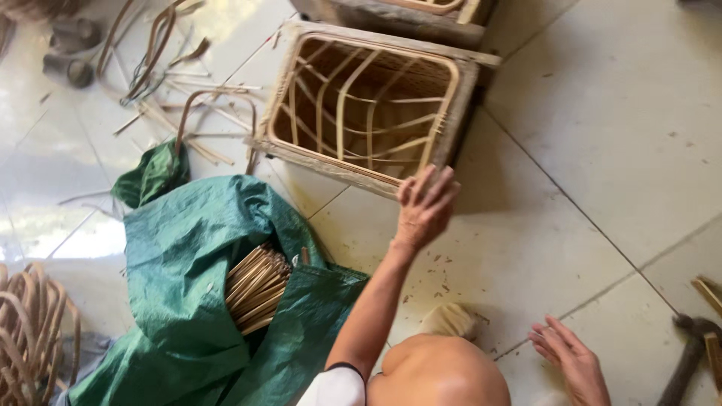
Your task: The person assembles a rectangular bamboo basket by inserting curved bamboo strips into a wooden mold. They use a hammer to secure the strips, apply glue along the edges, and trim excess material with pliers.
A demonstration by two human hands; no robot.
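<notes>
My left hand (423, 207) stretches forward, its fingers laid flat against the near right corner of a wooden box frame (465, 98). It touches the frame without gripping it. Inside the frame sits a half-woven rattan basket (361, 105), its opening facing me. My right hand (573, 362) hovers low at the bottom right with fingers spread, just above the tiled floor and holding nothing. My bare knee (440, 374) is between the two arms.
A green woven sack (188, 248) lies to the left with a bundle of rattan sticks (256, 289) poking out. Bent rattan loops (30, 331) lie at the bottom left and loose strips (165, 75) at the top left. A hammer (688, 353) lies at the right edge. A second wooden frame (406, 16) stands behind.
</notes>
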